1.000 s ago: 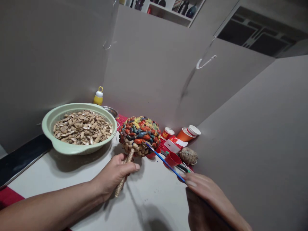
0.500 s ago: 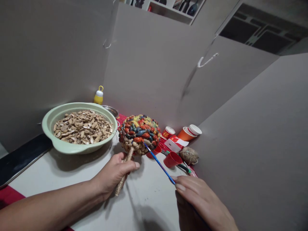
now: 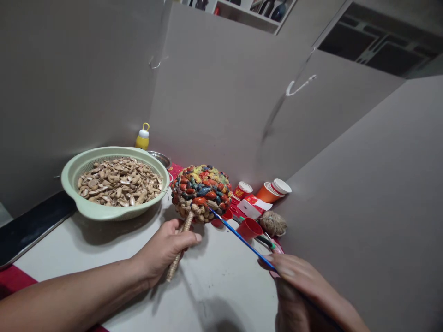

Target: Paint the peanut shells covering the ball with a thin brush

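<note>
My left hand (image 3: 175, 244) is closed around the rope-wrapped handle (image 3: 174, 267) of a round craft piece covered in peanut shells (image 3: 202, 189). Its shells are painted red, blue, yellow and green, while several near the handle are bare tan. Between the fingers of my right hand (image 3: 308, 286) is a thin blue paintbrush (image 3: 242, 240). The brush tip meets, or nearly meets, the lower right of the shell-covered head; actual contact is hard to tell.
A green colander (image 3: 114, 214) of peanut shells stands at the left, with a yellow bottle (image 3: 142, 138) behind it. Red cups (image 3: 249, 227), stacked paper cups (image 3: 272, 190) and a twine ball (image 3: 273, 223) sit right of the craft piece. A dark flat panel (image 3: 34, 226) lies at far left.
My right hand has moved right and down, and the brush tip has shifted slightly right and lower along the shells. The left hand and the craft piece stay nearly still.
</note>
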Motion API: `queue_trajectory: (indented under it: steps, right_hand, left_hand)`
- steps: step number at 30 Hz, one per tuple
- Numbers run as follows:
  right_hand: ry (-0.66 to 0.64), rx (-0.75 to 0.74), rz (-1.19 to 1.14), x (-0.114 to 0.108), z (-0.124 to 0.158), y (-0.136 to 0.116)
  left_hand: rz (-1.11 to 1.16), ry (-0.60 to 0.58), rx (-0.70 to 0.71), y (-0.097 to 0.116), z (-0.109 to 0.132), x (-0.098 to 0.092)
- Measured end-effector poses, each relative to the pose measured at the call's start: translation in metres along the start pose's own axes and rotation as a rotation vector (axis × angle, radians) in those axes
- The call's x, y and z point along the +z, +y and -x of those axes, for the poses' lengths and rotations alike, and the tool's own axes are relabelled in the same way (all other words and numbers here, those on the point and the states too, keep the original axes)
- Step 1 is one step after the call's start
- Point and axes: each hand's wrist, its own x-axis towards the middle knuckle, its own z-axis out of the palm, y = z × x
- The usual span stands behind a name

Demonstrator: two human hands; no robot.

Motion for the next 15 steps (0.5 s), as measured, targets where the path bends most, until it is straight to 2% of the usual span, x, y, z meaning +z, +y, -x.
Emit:
queue_trajectory:
  steps: [2,4,8,11,15]
  right_hand:
    - [0.187,0.085,-0.020,0.009,0.001,-0.003]
    - [0.284,0.146,-0.060,0.017,0.003,-0.004]
    - [0.265,0.246,-0.119,0.019,0.007,0.003]
    - [0.243,0.251,-0.136,0.015,0.009,0.011]
    - [0.291,0.298,-0.134,0.014,0.009,0.014]
  left_hand:
    - [0.011,-0.009,-0.003,0.001,0.001,0.000]
    - [0.031,-0.017,-0.010,0.002,0.002,0.001]
    - [0.060,-0.039,-0.028,0.002,0.002,0.002]
    - [0.060,-0.045,-0.030,0.002,0.001,0.001]
    - [0.050,-0.039,-0.028,0.002,0.002,0.001]
